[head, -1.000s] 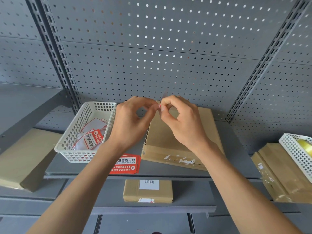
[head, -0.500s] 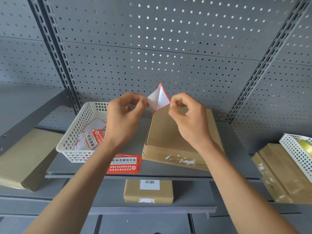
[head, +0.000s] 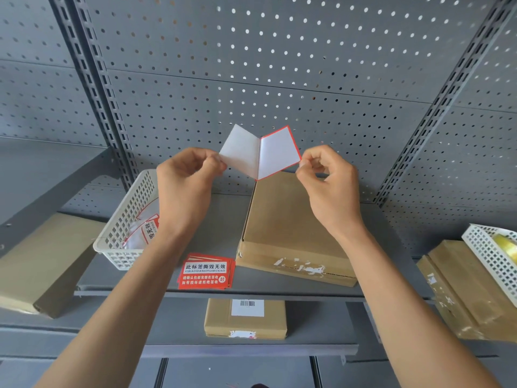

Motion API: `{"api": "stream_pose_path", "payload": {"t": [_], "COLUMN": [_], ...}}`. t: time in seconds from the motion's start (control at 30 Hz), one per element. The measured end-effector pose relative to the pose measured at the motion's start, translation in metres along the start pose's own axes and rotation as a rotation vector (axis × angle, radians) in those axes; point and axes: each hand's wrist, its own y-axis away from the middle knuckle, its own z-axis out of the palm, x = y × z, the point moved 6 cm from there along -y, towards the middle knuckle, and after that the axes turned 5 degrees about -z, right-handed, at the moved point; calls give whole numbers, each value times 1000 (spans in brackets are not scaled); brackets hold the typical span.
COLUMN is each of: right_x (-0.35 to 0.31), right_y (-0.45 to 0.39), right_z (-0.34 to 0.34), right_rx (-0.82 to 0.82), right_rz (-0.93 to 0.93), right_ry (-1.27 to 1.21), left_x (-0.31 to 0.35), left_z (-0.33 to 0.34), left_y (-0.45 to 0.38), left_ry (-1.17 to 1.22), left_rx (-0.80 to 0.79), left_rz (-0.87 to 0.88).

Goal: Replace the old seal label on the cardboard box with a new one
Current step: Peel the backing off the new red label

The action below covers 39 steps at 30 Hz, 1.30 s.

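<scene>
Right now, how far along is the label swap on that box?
The old seal looks torn off: only white scraps remain on the box front. In hand: the left hand holds the backing, and the right hand holds the red-edged label, half peeled apart. Left: sticking it on the box.

basket (head: 123, 219) is sitting left on the shelf (head: 279, 288), label stack (head: 206, 271) near-middle, cardboard box (head: 291, 228) lying right of both.

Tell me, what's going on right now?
Left hand pinches backing, right hand pinches label; halfway peeled. Box below, old residue showing. Nothing blocking.
</scene>
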Motion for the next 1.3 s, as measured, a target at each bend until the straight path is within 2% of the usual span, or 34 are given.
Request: {"api": "stream_pose_path", "payload": {"t": [0.47,0.9,1.17,1.3], "right_x": [5,-9,-27,-41], "right_y": [-15,-25,-12,2], "right_z": [0,40,93,130], "right_rx": [67,-5,-117,-251], "right_rz": [5,-5,-9,-1], "right_ry": [-25,-66,-127,-128], "left_x": [-5,-12,0,2], "left_z": [-37,-99,-132,-157], "left_y": [-8,-9,9,17], "left_ry": [89,102,27,-5], "left_rx": [198,319,362,378], "left_rz": [-70,-112,-56,-29]}}
